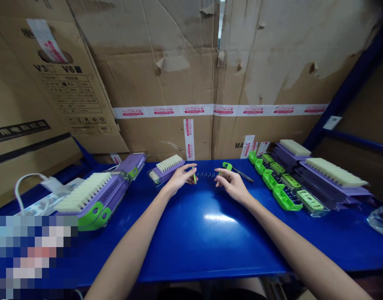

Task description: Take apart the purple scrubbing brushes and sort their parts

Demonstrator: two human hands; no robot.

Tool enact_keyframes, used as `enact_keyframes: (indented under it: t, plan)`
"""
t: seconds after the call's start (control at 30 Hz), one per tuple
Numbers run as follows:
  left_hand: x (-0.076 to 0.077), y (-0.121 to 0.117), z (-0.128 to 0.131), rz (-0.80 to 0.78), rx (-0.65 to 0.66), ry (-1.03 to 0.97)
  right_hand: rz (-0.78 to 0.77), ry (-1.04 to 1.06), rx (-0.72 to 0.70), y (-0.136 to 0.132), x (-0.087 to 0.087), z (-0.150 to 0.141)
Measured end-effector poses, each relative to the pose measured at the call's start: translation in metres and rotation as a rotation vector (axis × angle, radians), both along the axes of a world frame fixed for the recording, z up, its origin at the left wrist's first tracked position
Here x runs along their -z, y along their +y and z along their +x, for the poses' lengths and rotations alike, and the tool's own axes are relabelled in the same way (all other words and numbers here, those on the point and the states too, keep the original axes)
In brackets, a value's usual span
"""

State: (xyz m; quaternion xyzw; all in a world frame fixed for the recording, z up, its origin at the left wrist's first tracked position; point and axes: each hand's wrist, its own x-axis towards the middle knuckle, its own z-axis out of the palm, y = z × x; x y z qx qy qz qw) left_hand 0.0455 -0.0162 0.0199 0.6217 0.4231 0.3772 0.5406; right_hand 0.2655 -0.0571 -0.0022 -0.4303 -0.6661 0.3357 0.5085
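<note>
Both my hands are raised over the middle of the blue table. Between them stretches a thin metal coil spring [205,175]. Thumb and fingers of my left hand [180,177] pinch a small bright green plastic piece [194,175] at the spring's left end. My right hand [232,184] has its fingers closed at the spring's other end; a green part shows partly behind those fingers. Just beyond that hand is a green plastic clip [227,166], beside a dark slim tool [244,175]. A purple brush head with cream bristles [169,163] lies just behind my left hand.
Purple brush units [85,193] with green ends lie at the left, near a white power strip [38,204] and cable. Several green clips [283,198], green-topped clear pieces [310,200] and bristled purple units [335,171] line the right. Cardboard [166,83] walls the back.
</note>
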Motion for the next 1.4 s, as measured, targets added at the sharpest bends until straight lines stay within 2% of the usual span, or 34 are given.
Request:
enact_keyframes:
  t: [0.07,0.13,0.23,0.33,0.5,0.6,0.73,0.87,0.93,1.03,1.17,1.4]
  plan:
    - [-0.001,0.000,0.000,-0.099,-0.033,-0.027,0.216,-0.218,0.050,-0.001,0.001,0.002]
    - [-0.002,0.002,-0.001,-0.138,-0.106,-0.008,0.362,-0.346,0.091,-0.001,0.000,0.006]
    - [0.000,0.005,-0.003,-0.089,-0.216,0.144,0.428,-0.402,0.186,0.001,0.000,0.012]
    - [0.005,0.008,-0.004,0.048,-0.252,0.312,0.433,-0.428,0.255,0.005,0.002,0.015]
    - [0.009,0.010,-0.005,0.408,-0.325,0.552,0.394,-0.515,0.307,0.011,0.010,0.018]
    - [0.005,0.007,-0.007,0.513,-0.350,0.640,0.364,-0.602,0.304,0.009,0.013,0.015]
    - [-0.002,0.001,-0.011,0.637,-0.439,0.862,0.372,-0.797,0.301,0.002,0.012,0.006]
    - [-0.008,0.000,-0.021,0.812,-0.586,1.070,0.422,-0.861,0.402,0.000,0.005,0.006]
    - [-0.010,0.001,-0.028,0.837,-0.681,1.169,0.413,-0.850,0.501,0.003,0.004,0.013]
    - [-0.010,0.002,-0.036,0.772,-0.772,1.308,0.359,-0.835,0.589,0.009,0.005,0.025]
    - [-0.006,0.003,-0.039,0.723,-0.735,1.391,0.312,-0.834,0.531,0.014,0.010,0.032]
    - [-0.001,0.006,-0.038,0.753,-0.652,1.353,0.272,-0.870,0.405,0.015,0.014,0.028]
